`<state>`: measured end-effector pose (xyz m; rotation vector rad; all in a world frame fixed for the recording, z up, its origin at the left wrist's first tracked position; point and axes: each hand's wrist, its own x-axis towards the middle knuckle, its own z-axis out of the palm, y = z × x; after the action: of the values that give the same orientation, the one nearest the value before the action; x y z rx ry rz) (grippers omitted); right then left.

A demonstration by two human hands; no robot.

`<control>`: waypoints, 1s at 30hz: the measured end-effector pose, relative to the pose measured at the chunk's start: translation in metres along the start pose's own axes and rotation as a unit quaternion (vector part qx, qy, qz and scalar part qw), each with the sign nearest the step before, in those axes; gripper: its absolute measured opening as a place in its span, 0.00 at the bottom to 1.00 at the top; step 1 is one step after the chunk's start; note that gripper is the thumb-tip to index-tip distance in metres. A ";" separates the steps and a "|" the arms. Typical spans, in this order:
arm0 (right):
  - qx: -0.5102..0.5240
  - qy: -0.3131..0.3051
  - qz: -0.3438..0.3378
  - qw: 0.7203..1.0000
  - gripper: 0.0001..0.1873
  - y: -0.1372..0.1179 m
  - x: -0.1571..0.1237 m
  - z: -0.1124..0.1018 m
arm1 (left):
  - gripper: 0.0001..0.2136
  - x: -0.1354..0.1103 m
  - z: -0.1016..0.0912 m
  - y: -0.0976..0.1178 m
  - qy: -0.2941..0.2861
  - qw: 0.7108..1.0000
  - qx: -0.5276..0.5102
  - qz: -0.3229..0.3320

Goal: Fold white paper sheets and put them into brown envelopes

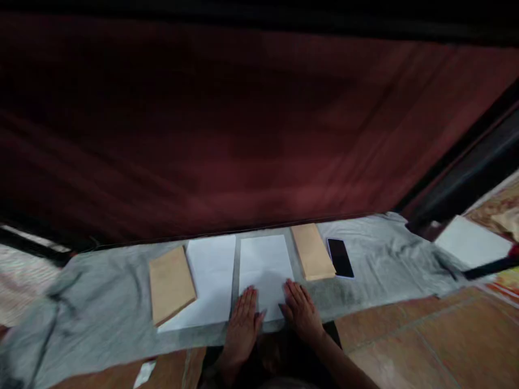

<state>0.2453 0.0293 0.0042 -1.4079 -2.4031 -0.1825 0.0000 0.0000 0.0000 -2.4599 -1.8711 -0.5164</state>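
Both my hands lie flat, fingers stretched out, on the near edge of a white sheet of paper [265,267] in the middle of a grey cloth [101,281]. My left hand [243,319] rests on the sheet's near left corner, my right hand [300,310] on its near right corner. A second white sheet [211,281] lies just to the left, with a brown envelope [170,283] overlapping its left edge. Another brown envelope [312,251] lies right of the middle sheet, and a black phone [339,257] beside that.
A dark red curtain [243,135] hangs close behind the cloth. Brown floor tiles [425,335] show at the right. A white sheet [470,240] lies at the far right beside a patterned fabric [498,208]. A small paper scrap [144,373] lies at the near left.
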 end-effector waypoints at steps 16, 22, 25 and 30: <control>0.031 0.017 0.014 0.999 0.31 0.008 -0.012 -0.002 | 0.25 0.065 -0.011 -0.011 -0.032 0.980 -0.160 -0.110; 0.061 -0.035 -0.041 0.997 0.34 0.017 -0.018 -0.015 | 0.35 0.001 -0.023 -0.001 -0.143 0.986 -0.041 0.073; 0.079 -0.060 -0.056 0.994 0.35 0.022 -0.018 -0.020 | 0.33 -0.009 -0.032 -0.008 -0.140 0.985 -0.010 0.104; 0.094 -0.104 -0.063 0.988 0.39 0.027 -0.017 -0.025 | 0.30 -0.004 -0.043 -0.015 -0.141 0.984 -0.017 0.107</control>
<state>0.2822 0.0221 0.0193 -1.2460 -2.6003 0.1661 -0.0254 -0.0079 0.0370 -2.8396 -1.6557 -0.2037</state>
